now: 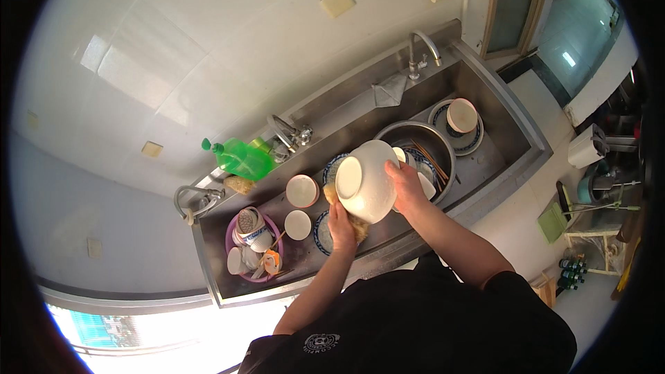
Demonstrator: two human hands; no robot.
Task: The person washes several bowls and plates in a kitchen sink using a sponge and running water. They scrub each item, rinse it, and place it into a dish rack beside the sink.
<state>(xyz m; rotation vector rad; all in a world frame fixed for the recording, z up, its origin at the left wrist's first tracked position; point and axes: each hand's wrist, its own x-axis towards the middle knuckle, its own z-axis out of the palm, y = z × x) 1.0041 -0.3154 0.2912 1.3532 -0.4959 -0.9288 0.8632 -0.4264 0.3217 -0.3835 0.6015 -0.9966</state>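
Observation:
A large white bowl point(375, 179) is tilted over the sink, its foot ring towards the left. My right hand point(408, 187) grips its right rim. At the lower left of the bowl, my left hand point(343, 228) holds a yellowish-brown scouring pad point(359, 228), which is partly hidden behind the bowl. Under and beside them, blue-patterned plates point(323, 234) lie on the sink floor. Two small bowls point(302, 191) stand left of my hands. Just right of the large bowl is a round metal basin point(448, 158) with dishes and wooden chopsticks point(434, 163) in it.
The long steel sink point(527, 140) has three taps, one a curved tap point(427, 44). A purple basin point(228, 241) of bowls and cups stands at its left end. A green bottle point(243, 160) and a sponge point(239, 184) are on the back ledge. A bowl point(462, 115) sits on stacked plates at right.

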